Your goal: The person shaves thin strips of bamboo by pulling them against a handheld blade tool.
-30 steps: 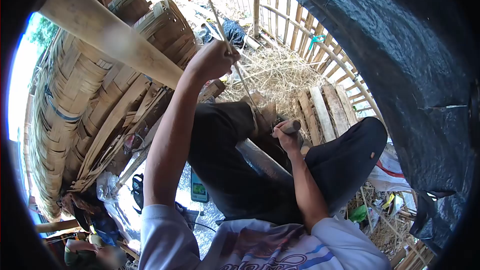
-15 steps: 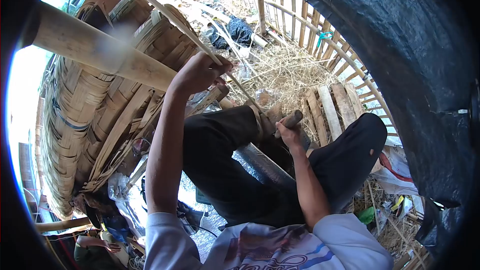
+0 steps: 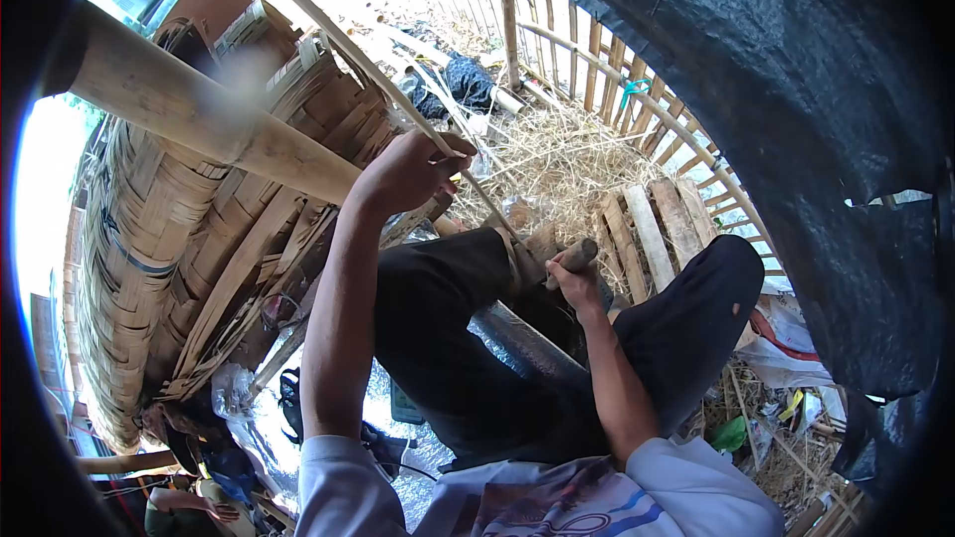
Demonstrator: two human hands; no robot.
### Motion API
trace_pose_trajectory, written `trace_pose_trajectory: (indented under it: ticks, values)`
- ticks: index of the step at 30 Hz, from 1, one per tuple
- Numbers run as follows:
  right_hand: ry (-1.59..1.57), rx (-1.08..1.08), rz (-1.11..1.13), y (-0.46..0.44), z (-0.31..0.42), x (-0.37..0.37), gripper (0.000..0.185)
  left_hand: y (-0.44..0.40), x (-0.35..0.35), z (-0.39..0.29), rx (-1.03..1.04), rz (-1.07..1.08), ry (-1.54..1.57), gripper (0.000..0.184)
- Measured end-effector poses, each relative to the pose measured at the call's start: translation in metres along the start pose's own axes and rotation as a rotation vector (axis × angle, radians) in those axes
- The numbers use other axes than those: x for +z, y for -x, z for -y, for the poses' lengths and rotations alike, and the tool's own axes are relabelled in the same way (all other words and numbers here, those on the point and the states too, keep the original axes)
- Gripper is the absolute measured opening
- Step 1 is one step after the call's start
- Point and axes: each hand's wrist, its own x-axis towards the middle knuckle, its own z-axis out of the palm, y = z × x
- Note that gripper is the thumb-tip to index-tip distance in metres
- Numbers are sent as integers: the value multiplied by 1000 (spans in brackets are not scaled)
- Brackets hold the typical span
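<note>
My left hand (image 3: 413,171), fingers pinched, holds a long thin bamboo strip (image 3: 363,60) that slants from the upper left down toward my right knee area. The strip's lower end reaches near my right hand (image 3: 574,283). That hand is closed around a short, thick wooden handle (image 3: 578,255); what the handle belongs to is mostly hidden, with a dark edge just beside the fingers. Both hands are over my crossed legs in dark trousers (image 3: 448,338), and the strip passes close to a pale wrapping at the knee.
Large woven bamboo baskets (image 3: 149,239) stand at the left, behind a thick bamboo pole (image 3: 199,104). Straw (image 3: 567,159) and wooden slats (image 3: 647,229) lie ahead. A dark tarp (image 3: 796,89) hangs right. Another person's hand (image 3: 221,511) shows at the lower left.
The strip, upright and higher a second ago, now leans left. My left hand has moved down and slightly left. My right hand stays closed around the handle in nearly the same place.
</note>
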Motion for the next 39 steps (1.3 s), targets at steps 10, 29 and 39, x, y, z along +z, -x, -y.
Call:
trace_pose_trajectory:
  ticks: [10,29,39]
  values:
    - [-469,-241,126,29,134,-27,15,-9,3,20,142,-34,-91,17]
    - [-686,-430,103,48,172,-24,16,-14,6,16,238,-113,-217,22]
    - [-623,-490,93,46,173,-23,12,-11,2,2,135,-31,-193,17]
